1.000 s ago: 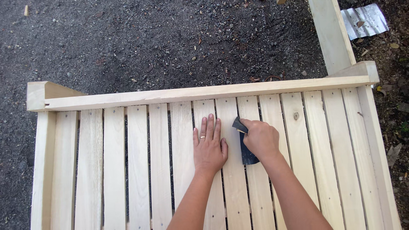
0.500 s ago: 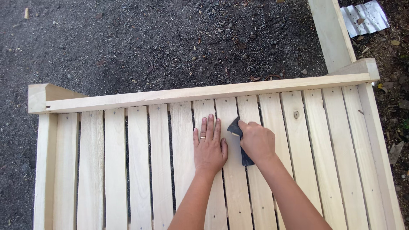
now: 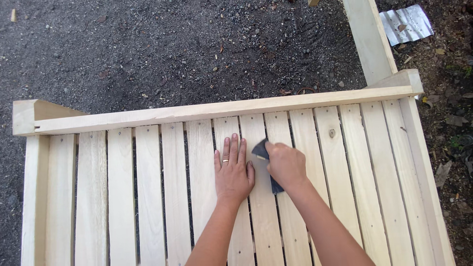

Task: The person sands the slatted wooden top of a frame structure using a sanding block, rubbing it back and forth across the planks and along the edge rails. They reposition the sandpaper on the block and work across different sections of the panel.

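Sandpaper [image 3: 263, 153], dark sheet, lies on slatted pale wood panel [image 3: 148, 197], near frame centre, pinned under right hand [image 3: 287, 165], whose fingers curl closed over it. Left hand [image 3: 232, 172] at its 9 o'clock, just beside, palm flat, fingers extended on slats. Gravel ground [image 3: 148, 54] at 12 o'clock; foil scrap [image 3: 406, 23] at 1 o'clock.

Left hand [image 3: 232, 173] lies flat, fingers together pointing far; right hand [image 3: 286, 165] just beside it, curled closed.
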Demonstrator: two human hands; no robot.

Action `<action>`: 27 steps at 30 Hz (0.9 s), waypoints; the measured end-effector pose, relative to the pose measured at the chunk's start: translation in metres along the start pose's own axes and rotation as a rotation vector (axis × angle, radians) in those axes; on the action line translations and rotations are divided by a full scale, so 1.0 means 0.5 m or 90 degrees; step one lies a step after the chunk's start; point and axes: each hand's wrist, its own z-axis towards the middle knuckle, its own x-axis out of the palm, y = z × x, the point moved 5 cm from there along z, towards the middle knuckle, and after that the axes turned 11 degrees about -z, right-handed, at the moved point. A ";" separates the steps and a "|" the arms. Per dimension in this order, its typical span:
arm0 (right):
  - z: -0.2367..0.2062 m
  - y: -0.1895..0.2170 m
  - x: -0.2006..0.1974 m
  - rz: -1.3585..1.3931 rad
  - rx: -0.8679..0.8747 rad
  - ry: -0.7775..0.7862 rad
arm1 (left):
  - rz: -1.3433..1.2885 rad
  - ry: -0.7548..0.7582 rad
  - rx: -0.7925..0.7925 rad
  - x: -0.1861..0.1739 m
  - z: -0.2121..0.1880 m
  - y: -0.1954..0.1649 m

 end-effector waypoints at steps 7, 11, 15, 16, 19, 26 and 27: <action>-0.011 0.016 -0.008 -0.018 -0.018 -0.025 | -0.003 -0.006 0.017 0.001 -0.004 0.004; -0.134 -0.040 -0.014 0.068 0.045 0.200 | 0.019 0.006 0.003 0.009 -0.003 0.009; -0.185 -0.167 -0.096 0.046 0.257 0.081 | 0.022 -0.011 0.015 0.008 -0.003 0.008; -0.191 -0.173 -0.111 0.030 0.239 0.022 | 0.021 -0.019 0.020 0.006 -0.003 0.007; -0.226 -0.132 -0.107 -0.012 0.147 -0.089 | 0.009 -0.036 0.029 0.004 -0.005 0.007; -0.212 0.030 0.089 0.065 -0.030 0.145 | -0.074 -0.093 0.049 0.005 -0.014 0.014; -0.168 0.024 0.090 0.083 -0.028 0.097 | -0.076 -0.093 0.046 0.005 -0.015 0.016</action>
